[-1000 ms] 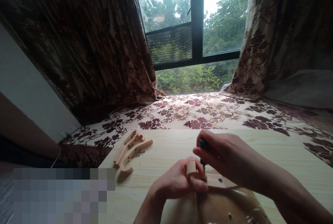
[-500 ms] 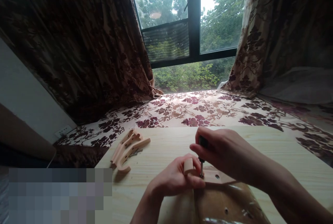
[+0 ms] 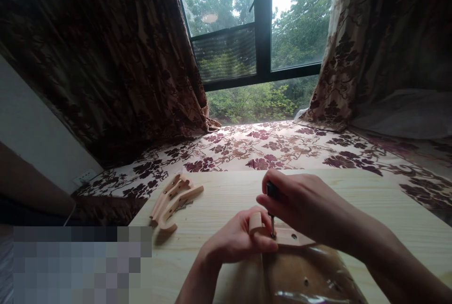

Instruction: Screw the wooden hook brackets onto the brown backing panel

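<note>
My right hand (image 3: 293, 196) is closed around the dark handle of a screwdriver (image 3: 271, 191), which points down with its tip at a hole in a pale wooden hook (image 3: 294, 237). My left hand (image 3: 240, 236) grips the curved end of that hook, fingers wrapped around it close to the screwdriver tip. Another hole, dark inside, shows in the hook to the right of the tip. Beneath the hook lies a brown board (image 3: 293, 271) with shiny clear wrapping and small holes in its surface.
Several wooden hooks (image 3: 176, 200) lie in a pile at the left of the light wooden tabletop (image 3: 219, 188), with small screws (image 3: 184, 205) beside them. Behind are a flowered cloth (image 3: 261, 146), curtains and a window.
Both hands keep nearly the same places and grips. The right hand and screwdriver handle have shifted very slightly left and up in view.
</note>
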A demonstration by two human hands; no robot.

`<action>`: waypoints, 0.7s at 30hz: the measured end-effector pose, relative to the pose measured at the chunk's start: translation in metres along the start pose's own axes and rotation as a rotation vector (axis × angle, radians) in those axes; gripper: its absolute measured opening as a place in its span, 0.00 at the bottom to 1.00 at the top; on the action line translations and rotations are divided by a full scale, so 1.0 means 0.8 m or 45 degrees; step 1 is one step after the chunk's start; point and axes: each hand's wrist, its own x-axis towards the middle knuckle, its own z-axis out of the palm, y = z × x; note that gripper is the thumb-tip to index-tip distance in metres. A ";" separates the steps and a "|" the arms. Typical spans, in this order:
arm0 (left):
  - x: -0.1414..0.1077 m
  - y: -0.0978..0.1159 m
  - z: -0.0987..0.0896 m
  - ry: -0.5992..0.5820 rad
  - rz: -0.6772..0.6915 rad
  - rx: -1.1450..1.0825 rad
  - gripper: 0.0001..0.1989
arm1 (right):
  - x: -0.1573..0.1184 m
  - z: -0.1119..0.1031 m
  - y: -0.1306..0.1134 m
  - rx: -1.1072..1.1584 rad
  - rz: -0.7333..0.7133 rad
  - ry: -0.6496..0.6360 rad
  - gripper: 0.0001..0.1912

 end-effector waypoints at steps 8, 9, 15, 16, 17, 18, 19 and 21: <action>0.000 0.000 0.000 0.004 -0.013 0.006 0.13 | -0.001 -0.002 0.004 0.048 -0.074 -0.016 0.07; 0.000 0.000 0.000 0.008 -0.015 0.013 0.12 | 0.000 -0.001 0.006 0.019 -0.045 -0.005 0.07; 0.000 0.000 0.000 0.015 -0.020 0.042 0.13 | -0.003 -0.006 0.007 0.022 -0.073 0.020 0.06; 0.000 0.000 0.000 0.018 -0.020 0.042 0.13 | -0.004 -0.008 0.005 0.057 -0.099 0.017 0.06; 0.000 0.001 0.000 0.021 -0.019 0.042 0.14 | -0.004 -0.009 0.003 0.086 -0.121 0.014 0.06; 0.000 0.001 0.000 0.022 -0.020 0.042 0.14 | -0.004 -0.009 0.001 0.103 -0.137 0.011 0.07; 0.000 0.000 0.000 0.021 -0.022 0.043 0.14 | -0.003 -0.009 0.000 0.104 -0.146 0.010 0.07; 0.000 -0.001 -0.001 0.017 -0.028 0.046 0.14 | 0.000 -0.005 0.001 0.065 -0.139 0.029 0.08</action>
